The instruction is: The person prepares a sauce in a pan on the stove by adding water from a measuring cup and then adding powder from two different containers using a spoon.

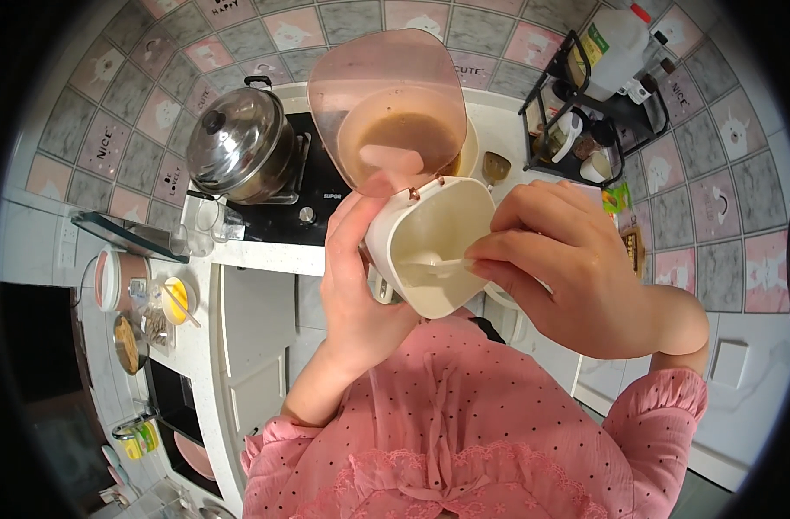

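Note:
My left hand [359,272] grips a white seasoning box [380,250], tilted so that its mouth faces me. Its translucent pink hinged lid [388,58] stands open on the far side. My right hand [550,259] pinches the handle of a small white plastic spoon [427,261], whose bowl is inside the box. What lies on the spoon, and how much the box holds, I cannot tell. Beyond the box, mostly seen through the lid, is a pale round bowl [470,146] with brown liquid in it. To its right lies a brown slotted turner [496,167].
A lidded steel pot [239,149] stands on the black cooktop [284,224] at left. A black rack [531,130] with bottles and jars is at back right. Glass cups [223,224], a bowl of beaten egg [176,301] and a pink-and-white tub [122,279] line the left counter.

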`<state>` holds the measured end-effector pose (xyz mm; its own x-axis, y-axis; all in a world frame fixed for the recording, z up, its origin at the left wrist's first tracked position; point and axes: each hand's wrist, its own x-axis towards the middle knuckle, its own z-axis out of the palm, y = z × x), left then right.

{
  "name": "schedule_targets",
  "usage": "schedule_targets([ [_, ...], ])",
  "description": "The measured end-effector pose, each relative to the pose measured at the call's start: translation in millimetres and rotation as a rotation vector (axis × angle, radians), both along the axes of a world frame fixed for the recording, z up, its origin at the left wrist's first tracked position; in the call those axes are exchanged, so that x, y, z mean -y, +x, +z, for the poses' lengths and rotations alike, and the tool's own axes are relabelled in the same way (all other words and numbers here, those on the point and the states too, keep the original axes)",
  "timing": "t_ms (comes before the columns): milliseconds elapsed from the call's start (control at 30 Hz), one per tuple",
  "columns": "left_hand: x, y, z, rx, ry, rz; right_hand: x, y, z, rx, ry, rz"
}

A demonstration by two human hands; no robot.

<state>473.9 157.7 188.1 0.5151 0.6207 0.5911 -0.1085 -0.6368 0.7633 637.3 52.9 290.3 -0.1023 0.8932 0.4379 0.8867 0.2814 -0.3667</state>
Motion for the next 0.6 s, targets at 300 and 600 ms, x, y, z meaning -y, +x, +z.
schedule_targets([
  [300,0,0,1,-0.051,0.026,0.034,-5,5,2,-0.463,-0.318,-0.045],
  [600,-5,-6,-6,-0.093,-0.157,0.042,-17,28,-5,-1.054,-0.701,-0.166],
])
